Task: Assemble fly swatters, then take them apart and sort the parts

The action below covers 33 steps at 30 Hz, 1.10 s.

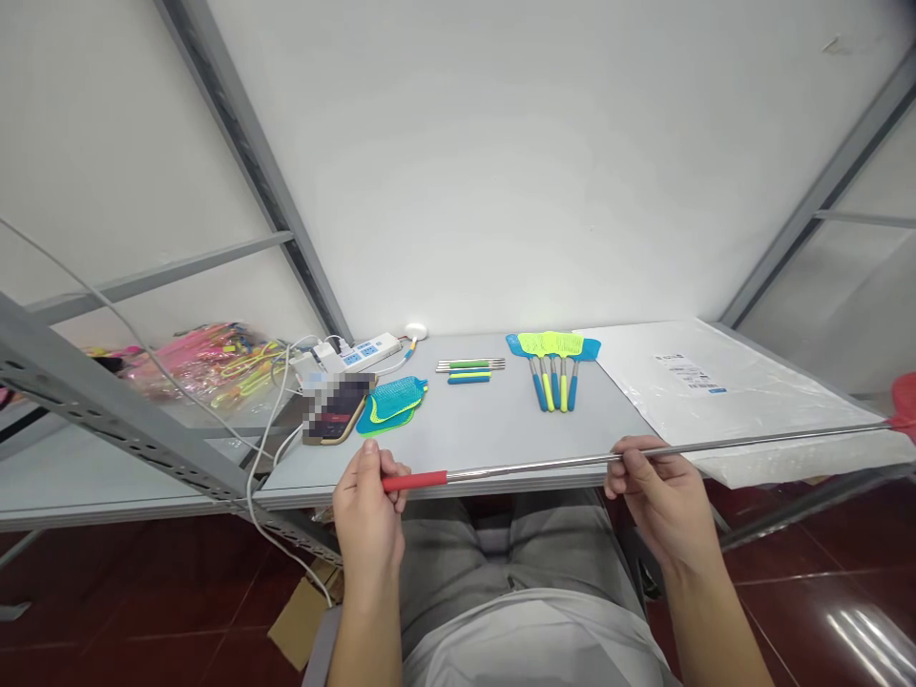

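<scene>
A telescopic fly swatter (530,466) is stretched out long across the front edge of the table, its red grip at the left and its red head at the far right edge of view. My left hand (370,491) is closed around the end of the red grip. Fingers and thumb of my right hand (662,491) pinch the metal rod farther along. Beyond them lie several blue and yellow fly swatters (553,367), fanned out with rods short. Loose handle rods (470,367) in green, yellow and blue lie left of these, near loose blue and yellow swatter heads (392,405).
At the left, a phone (338,408) lies by a power strip (372,352) with white cables. A large white package (665,382) covers the table's right side. Bagged colourful items (207,363) sit beyond the grey shelf post (135,410).
</scene>
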Tool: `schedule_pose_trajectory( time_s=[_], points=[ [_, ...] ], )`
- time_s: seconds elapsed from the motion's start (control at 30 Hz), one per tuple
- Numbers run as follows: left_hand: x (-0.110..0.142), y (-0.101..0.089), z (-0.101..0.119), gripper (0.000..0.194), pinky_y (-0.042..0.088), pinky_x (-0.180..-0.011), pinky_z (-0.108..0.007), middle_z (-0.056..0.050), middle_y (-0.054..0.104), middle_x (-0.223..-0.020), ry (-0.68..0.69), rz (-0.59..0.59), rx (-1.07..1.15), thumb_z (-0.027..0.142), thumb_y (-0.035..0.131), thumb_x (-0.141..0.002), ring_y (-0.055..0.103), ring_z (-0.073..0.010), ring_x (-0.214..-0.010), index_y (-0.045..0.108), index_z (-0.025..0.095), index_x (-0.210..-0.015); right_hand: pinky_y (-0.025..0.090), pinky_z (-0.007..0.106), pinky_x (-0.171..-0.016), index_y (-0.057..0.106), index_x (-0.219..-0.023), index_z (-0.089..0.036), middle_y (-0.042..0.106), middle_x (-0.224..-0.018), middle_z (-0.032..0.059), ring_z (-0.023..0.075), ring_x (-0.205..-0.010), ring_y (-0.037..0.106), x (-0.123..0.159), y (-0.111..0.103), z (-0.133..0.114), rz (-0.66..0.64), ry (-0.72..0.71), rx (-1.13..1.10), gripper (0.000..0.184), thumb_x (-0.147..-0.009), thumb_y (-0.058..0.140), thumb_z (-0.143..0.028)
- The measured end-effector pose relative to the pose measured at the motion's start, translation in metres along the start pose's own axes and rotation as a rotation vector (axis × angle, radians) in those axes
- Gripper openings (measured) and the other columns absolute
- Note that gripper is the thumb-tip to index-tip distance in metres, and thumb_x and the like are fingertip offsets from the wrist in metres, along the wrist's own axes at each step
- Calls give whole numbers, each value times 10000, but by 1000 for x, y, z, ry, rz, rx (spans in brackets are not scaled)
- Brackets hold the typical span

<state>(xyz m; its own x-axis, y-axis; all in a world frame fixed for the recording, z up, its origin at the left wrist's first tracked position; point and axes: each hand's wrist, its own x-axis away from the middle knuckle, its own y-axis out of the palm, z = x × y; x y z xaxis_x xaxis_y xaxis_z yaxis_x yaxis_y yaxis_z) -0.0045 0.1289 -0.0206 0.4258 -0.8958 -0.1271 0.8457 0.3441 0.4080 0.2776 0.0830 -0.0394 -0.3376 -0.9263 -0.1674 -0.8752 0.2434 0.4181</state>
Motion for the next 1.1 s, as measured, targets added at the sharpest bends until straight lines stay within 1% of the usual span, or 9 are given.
schedule_pose_trajectory(
  time_s=[0.17, 0.3, 0.37, 0.47, 0.57, 0.67, 0.77, 0.9, 1.1],
  points=[
    [3, 3, 3, 404, 331, -412, -171, 65, 381, -532, 35, 15, 28, 417, 578, -903, 376, -49, -417, 453, 166, -612, 456, 257, -471, 714, -814, -211, 565, -635, -12, 97, -509, 497, 3, 9, 7, -36, -29, 5, 126, -750, 776, -300],
    [8, 7, 5, 401, 333, -415, -173, 68, 372, -527, 64, 9, 52, 420, 578, -903, 366, -49, -414, 459, 168, -614, 465, 268, -490, 711, -809, -217, 559, -647, -15, 102, -524, 504, 9, 23, 16, -8, -40, 1, 116, -766, 760, -313],
    [13, 11, 1, 410, 316, -404, -172, 65, 369, -517, 60, -18, 25, 432, 574, -904, 359, -52, -414, 466, 169, -609, 469, 282, -503, 720, -822, -217, 569, -658, -8, 112, -533, 516, 14, 32, 22, -43, -44, 26, 109, -773, 751, -310],
    [25, 19, -12, 435, 278, -376, -177, 49, 401, -527, -23, -114, -77, 479, 562, -900, 365, -61, -418, 485, 169, -605, 469, 292, -515, 733, -834, -221, 596, -678, 4, 125, -545, 538, 24, 45, 28, -123, -33, 89, 97, -790, 732, -308],
    [37, 29, -26, 441, 256, -364, -181, 48, 411, -533, -129, -185, -87, 504, 551, -899, 351, -60, -413, 499, 168, -618, 465, 281, -521, 738, -831, -225, 592, -656, -4, 123, -549, 542, 29, 52, 28, -135, -22, 138, 91, -806, 714, -310],
    [39, 33, -34, 432, 246, -362, -172, 60, 390, -511, -186, -160, -11, 503, 557, -897, 333, -57, -407, 490, 171, -629, 471, 273, -538, 745, -861, -220, 590, -636, -9, 114, -547, 535, 26, 49, 23, -158, 35, 179, 112, -792, 733, -306],
    [29, 28, -32, 411, 240, -356, -162, 63, 404, -517, -159, -104, 35, 488, 577, -889, 344, -52, -406, 490, 169, -646, 470, 269, -536, 731, -949, -217, 557, -586, -22, 108, -530, 513, 19, 39, 17, -165, 80, 102, 178, -811, 720, -328],
    [9, 14, -20, 385, 253, -372, -159, 70, 408, -534, -46, -26, 120, 448, 588, -893, 338, -37, -393, 482, 164, -655, 460, 248, -505, 698, -890, -211, 509, -579, -32, 96, -525, 489, 9, 26, 4, -58, 28, -87, 150, -856, 672, -355],
    [-3, 3, -12, 374, 330, -423, -173, 78, 413, -530, -10, 21, 125, 410, 599, -889, 339, -33, -384, 474, 162, -639, 481, 247, -517, 680, -860, -204, 562, -624, -17, 108, -560, 546, 4, 16, -2, 71, -21, -57, 129, -816, 723, -318]
  ],
)
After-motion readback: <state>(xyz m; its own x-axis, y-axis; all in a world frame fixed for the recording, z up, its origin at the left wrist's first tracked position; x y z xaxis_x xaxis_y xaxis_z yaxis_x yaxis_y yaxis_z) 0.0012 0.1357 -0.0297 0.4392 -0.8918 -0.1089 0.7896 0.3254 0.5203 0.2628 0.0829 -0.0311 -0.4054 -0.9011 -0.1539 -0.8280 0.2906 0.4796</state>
